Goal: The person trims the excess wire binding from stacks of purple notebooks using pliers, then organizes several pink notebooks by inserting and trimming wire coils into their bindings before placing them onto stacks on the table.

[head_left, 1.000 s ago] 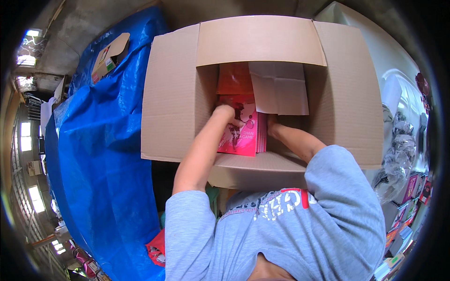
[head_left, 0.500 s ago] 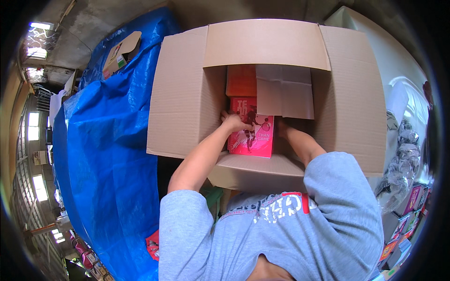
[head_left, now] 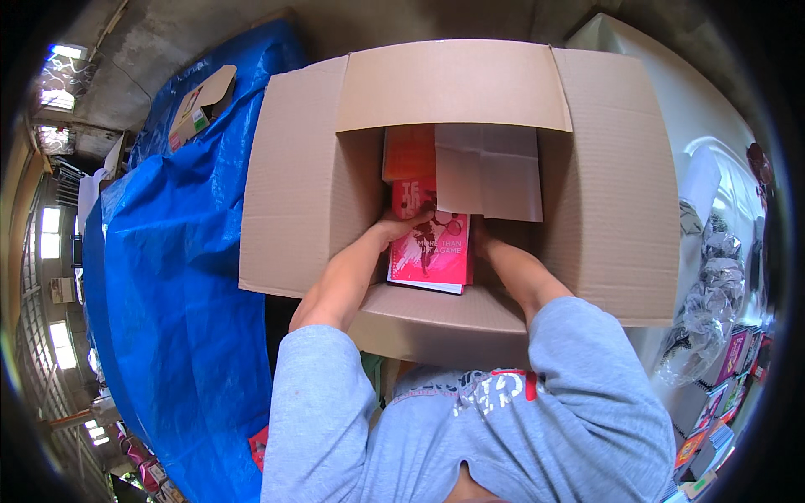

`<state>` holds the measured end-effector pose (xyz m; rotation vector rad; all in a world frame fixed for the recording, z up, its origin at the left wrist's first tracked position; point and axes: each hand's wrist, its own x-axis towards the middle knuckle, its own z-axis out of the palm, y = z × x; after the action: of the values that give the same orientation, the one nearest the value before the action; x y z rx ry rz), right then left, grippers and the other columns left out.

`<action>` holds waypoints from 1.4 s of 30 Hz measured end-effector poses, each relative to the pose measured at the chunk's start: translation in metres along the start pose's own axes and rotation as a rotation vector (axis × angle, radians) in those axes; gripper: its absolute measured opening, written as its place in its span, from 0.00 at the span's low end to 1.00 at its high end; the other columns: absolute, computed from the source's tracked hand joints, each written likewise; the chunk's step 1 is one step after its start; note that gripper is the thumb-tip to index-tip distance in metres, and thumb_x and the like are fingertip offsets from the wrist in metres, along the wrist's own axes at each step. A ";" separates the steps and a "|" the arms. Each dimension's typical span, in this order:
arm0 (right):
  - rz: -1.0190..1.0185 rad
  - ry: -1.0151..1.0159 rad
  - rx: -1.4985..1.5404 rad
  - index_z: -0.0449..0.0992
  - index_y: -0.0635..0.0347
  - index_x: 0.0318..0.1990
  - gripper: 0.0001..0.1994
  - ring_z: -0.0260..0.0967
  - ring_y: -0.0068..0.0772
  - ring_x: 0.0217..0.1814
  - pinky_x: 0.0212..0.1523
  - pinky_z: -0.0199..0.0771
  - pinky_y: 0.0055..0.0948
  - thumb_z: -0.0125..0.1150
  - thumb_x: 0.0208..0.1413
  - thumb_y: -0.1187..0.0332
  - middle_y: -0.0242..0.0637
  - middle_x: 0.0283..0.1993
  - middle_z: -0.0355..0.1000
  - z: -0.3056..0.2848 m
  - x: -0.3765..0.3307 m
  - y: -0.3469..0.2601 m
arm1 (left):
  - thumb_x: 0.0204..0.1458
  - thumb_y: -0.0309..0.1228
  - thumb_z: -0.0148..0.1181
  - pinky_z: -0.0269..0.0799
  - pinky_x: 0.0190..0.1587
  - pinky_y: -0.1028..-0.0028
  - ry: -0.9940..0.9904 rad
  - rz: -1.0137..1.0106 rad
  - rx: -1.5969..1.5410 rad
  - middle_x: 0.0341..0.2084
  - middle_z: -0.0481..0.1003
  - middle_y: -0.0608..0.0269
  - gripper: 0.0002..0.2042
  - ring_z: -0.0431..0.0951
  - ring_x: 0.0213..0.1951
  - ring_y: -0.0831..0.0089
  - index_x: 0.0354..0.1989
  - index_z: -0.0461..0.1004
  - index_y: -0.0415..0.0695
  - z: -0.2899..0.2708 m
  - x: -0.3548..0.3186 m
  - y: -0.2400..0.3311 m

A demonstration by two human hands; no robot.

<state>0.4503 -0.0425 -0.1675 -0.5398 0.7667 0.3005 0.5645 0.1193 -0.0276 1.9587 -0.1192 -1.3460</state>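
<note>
Left hand [head_left: 394, 229]: thumb on pink notebook [head_left: 432, 256] | right hand [head_left: 484, 242] beside | grips unclear | page edge [head_left: 426, 287] newly visible

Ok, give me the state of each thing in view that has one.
Cardboard box: open, flaps spread
Pink notebook: closed, cover up
Paper sheet: creased
Left hand: thumb on notebook cover
Right hand: inside box, fingers hidden
Blue tarp: wrinkled
</note>
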 end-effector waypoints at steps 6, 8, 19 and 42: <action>-0.038 -0.036 -0.096 0.66 0.60 0.54 0.36 0.71 0.39 0.49 0.50 0.72 0.39 0.31 0.57 0.37 0.44 0.51 0.70 0.037 -0.012 -0.006 | 0.42 0.56 0.64 0.71 0.46 0.67 0.049 0.109 -0.003 0.42 0.75 0.58 0.33 0.76 0.43 0.69 0.50 0.71 0.42 0.010 -0.020 0.024; -0.054 -0.064 -0.156 0.66 0.60 0.55 0.36 0.71 0.39 0.49 0.50 0.73 0.38 0.31 0.57 0.36 0.44 0.51 0.70 0.050 -0.030 -0.020 | 0.39 0.60 0.63 0.71 0.46 0.56 0.081 -0.030 0.014 0.41 0.75 0.54 0.36 0.77 0.42 0.64 0.49 0.71 0.41 0.006 -0.017 0.021; -0.427 -0.162 -0.640 0.60 0.55 0.61 0.37 0.71 0.34 0.51 0.50 0.74 0.36 0.29 0.57 0.35 0.45 0.55 0.67 0.188 -0.229 -0.133 | 0.48 0.48 0.62 0.76 0.45 0.66 -0.262 0.336 -0.776 0.38 0.77 0.59 0.23 0.78 0.40 0.70 0.45 0.70 0.43 -0.008 -0.157 0.083; -1.348 0.261 -0.223 0.63 0.53 0.59 0.31 0.71 0.28 0.46 0.49 0.72 0.28 0.38 0.58 0.40 0.40 0.52 0.70 0.066 -0.514 -0.099 | 0.55 0.46 0.54 0.73 0.47 0.65 -0.865 0.472 -0.265 0.43 0.73 0.59 0.22 0.76 0.43 0.69 0.50 0.66 0.42 0.194 -0.286 0.222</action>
<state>0.1791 -0.1193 0.2785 -1.1946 0.4751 -0.9588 0.3456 -0.0094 0.2959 0.9392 -0.7208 -1.6688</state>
